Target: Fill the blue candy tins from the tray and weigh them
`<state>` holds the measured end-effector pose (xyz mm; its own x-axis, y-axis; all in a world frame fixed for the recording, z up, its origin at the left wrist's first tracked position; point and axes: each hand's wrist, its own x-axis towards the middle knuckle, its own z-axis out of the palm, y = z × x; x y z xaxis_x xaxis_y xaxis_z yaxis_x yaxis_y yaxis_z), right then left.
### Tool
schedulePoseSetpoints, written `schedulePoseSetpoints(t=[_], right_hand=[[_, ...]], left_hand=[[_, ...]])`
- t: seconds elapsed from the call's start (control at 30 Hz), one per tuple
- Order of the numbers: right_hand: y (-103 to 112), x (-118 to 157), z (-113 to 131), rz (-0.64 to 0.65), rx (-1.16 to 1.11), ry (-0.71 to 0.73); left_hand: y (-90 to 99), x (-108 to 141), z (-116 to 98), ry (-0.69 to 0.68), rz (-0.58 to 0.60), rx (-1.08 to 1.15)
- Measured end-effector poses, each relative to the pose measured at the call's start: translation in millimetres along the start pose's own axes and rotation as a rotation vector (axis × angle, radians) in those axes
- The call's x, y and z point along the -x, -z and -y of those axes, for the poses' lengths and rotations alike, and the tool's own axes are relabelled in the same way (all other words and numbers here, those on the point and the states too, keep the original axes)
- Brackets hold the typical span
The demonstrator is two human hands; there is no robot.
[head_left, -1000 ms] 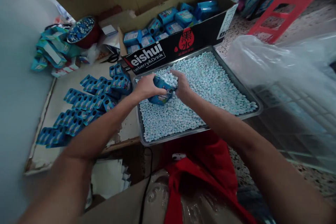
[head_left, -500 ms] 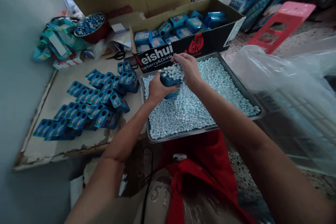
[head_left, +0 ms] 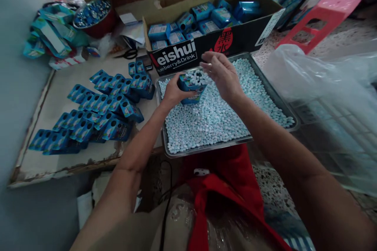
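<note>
My left hand [head_left: 173, 93] is wrapped round a small blue box [head_left: 193, 97], held upright just above the tray. White and pale-blue candies [head_left: 196, 77] heap up at the box's top. Beside it and slightly higher, my right hand [head_left: 223, 73] has loosely curled fingers that stand a little apart; a small pale spot shows at the fingertips, too small to name. Under both hands lies a metal tray [head_left: 206, 151] spread with many candies of the same kind.
Rows of small blue boxes [head_left: 101, 104] stand on the worn table [head_left: 59, 86] at left. Behind the tray is a black carton [head_left: 176, 57] of blue boxes. Scissors [head_left: 129, 53], a red bowl [head_left: 101, 27], a pink stool [head_left: 330, 11] and clear plastic sheeting [head_left: 312, 70] lie around.
My right hand has moved up and right, away from the candies at the box's top. The heap on top looks lower and the box shows more of its side. The view has shifted slightly.
</note>
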<state>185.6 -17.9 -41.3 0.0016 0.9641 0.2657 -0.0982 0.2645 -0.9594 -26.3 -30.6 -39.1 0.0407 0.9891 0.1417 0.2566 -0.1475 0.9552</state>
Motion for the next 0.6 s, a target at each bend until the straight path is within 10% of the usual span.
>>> schedulePoseSetpoints(t=[0.27,0.43,0.6], right_hand=[[64,107,-45,0.166,0.634,-0.081],[3,117,-68,0.062,0.590,-0.145],[-53,79,-62,-0.191,0.107,-0.290]], left_hand=[[49.7,2,-30,0.085,0.321,-0.593],[16.2,15,-34,0.146,0.578,-0.856],[-8.1,11,-36,0.139,0.530,-0.833]])
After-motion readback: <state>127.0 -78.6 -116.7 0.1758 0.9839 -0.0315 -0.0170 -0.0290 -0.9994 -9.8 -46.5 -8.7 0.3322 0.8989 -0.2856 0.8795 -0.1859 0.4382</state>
